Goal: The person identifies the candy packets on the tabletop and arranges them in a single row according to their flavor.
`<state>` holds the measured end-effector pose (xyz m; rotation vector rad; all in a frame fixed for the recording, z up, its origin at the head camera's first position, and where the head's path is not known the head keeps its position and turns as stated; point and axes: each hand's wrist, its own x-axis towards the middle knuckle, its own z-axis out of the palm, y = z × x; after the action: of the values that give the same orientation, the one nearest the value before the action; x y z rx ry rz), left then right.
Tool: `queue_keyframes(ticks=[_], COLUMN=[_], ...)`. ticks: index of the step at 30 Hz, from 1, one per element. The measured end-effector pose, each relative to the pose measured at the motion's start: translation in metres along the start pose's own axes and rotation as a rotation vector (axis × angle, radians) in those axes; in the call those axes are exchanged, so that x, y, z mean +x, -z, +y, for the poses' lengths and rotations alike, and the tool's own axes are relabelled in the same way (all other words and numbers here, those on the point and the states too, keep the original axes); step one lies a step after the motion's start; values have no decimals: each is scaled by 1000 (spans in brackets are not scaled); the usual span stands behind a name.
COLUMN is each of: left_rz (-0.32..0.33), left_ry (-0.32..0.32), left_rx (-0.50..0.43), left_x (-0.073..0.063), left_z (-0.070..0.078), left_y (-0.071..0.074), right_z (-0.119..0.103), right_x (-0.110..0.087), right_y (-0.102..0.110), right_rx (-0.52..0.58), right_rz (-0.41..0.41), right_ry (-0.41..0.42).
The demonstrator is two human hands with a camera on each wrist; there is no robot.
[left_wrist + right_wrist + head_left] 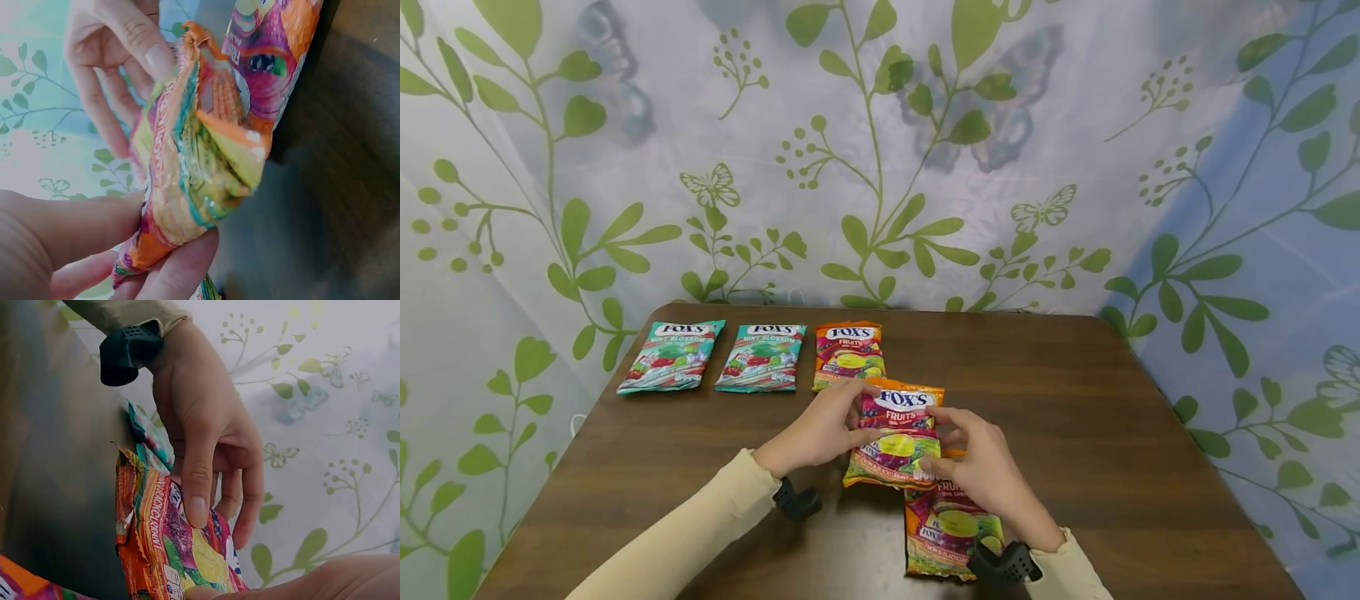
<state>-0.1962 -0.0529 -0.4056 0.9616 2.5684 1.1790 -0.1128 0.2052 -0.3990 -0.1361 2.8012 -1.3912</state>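
Between the two hands is a red and orange candy bag (898, 425) labelled Fox's Fruits, raised over the table. My left hand (820, 423) grips its left side, thumb on the printed front and fingers behind. On the opposite side, my right hand (983, 467) holds the right edge, its thumb near the lower corner. The left wrist view shows the bag's crimped end (212, 131) and the right thumb (156, 59) against its edge. A second fruit candy bag (951, 529) lies underneath, partly covered by the held bag and the right hand.
Along the back of the brown wooden table (1120, 467) lie two teal mint candy bags (672, 357) (762, 358) and a third fruit candy bag (850, 354), side by side. A leaf-patterned curtain (880, 167) hangs behind the table's far edge.
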Motion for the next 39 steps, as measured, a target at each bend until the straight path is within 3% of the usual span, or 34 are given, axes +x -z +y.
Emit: queue_keyframes(ticks=[11,30,34,36,39], left_rz=[33,48,69,88,86], left_ry=[-31,-55,-46,-58,-26], left_rx=[-1,34,15,19,15], left_x=[35,100,110,121,126], left_z=[0,-5,-10,-35,-39], left_y=[-5,-20,-20,-29,-32], right_z=[16,47,54,56,59], right_x=[30,78,92,99,107], right_y=[25,62,64,63,62], right_rx=[-90,-102,-100,-93,-83], right_rz=[9,32,17,5,-6], right_ry=[75,64,52,45,26])
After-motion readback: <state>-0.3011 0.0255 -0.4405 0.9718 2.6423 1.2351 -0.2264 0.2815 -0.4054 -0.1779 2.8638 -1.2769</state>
